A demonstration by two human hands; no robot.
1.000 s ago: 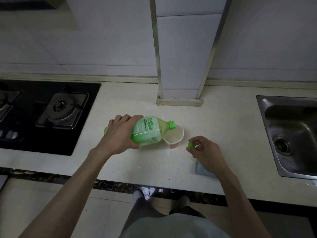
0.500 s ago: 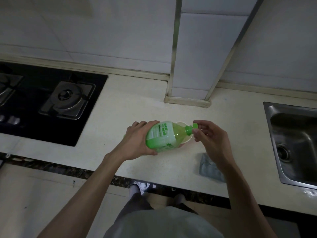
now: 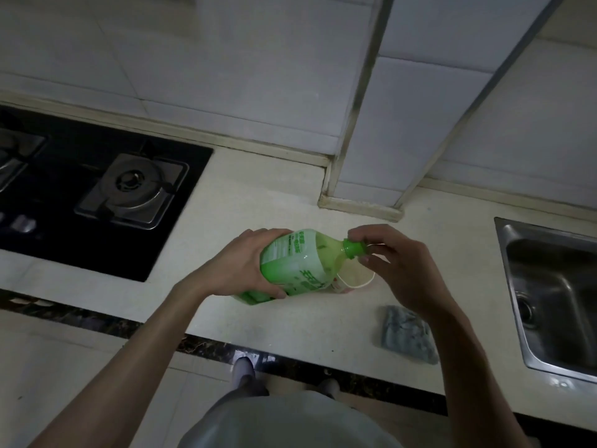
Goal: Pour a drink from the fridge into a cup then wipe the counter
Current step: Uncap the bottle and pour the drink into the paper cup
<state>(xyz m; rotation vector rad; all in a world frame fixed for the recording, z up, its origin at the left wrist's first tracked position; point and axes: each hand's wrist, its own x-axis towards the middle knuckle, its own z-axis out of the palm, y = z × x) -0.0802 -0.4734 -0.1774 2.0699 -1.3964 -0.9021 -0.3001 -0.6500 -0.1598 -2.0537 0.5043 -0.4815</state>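
Observation:
My left hand (image 3: 239, 270) grips a green-labelled plastic drink bottle (image 3: 297, 263), which is tilted with its neck up and to the right, above the counter (image 3: 284, 208). My right hand (image 3: 397, 263) pinches the green cap (image 3: 353, 248) sitting on the bottle's neck. Just below the neck stands a small paper cup (image 3: 357, 279) with pale liquid inside; the bottle hides its left side. A grey-blue cloth (image 3: 407, 334) lies on the counter to the right of the cup, near the front edge.
A black gas hob (image 3: 97, 192) fills the counter's left. A steel sink (image 3: 555, 295) is sunk in at the right. A tiled column (image 3: 387, 150) juts from the back wall behind the cup. The counter's dark front edge (image 3: 200, 344) runs below my arms.
The bottle has been lifted away from the cup's rim and tilted up. My right hand has brought the green cap from the counter side onto the bottle's neck.

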